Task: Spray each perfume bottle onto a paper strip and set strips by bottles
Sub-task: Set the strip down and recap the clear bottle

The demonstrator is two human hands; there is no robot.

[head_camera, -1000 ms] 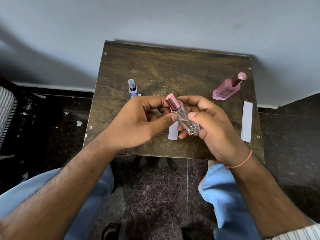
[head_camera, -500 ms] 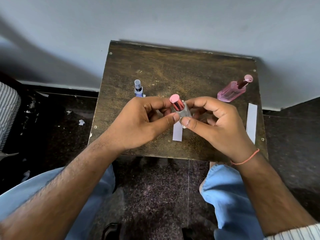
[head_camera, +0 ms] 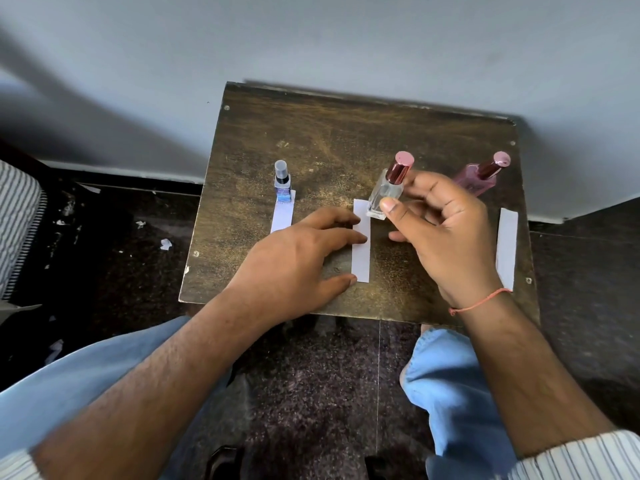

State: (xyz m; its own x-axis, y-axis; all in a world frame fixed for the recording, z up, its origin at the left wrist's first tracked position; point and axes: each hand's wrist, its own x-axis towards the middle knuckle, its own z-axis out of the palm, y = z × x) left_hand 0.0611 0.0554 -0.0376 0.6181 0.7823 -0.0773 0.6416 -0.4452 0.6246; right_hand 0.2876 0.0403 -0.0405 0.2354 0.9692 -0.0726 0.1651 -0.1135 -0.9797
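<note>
On a small dark wooden table (head_camera: 346,133) my right hand (head_camera: 446,233) holds a clear glass perfume bottle (head_camera: 386,194) with a pink cap upright, its base at the far end of the middle white paper strip (head_camera: 361,258). My left hand (head_camera: 304,261) lies flat with fingertips and thumb on that strip's left edge. A small blue bottle (head_camera: 282,183) with a clear cap stands at the far end of the left paper strip (head_camera: 282,213). A pink bottle (head_camera: 479,174) stands at the right, and a third paper strip (head_camera: 506,247) lies along the table's right edge.
The table stands against a pale wall (head_camera: 311,39). Dark floor with paper scraps (head_camera: 166,244) lies to the left. My knees in blue jeans (head_camera: 446,386) are below the table's near edge. A striped fabric (head_camera: 17,220) sits at the far left.
My left hand let go of the clear bottle's cap and dropped onto the middle strip. My right hand has brought the bottle upright down to the strip's far end.
</note>
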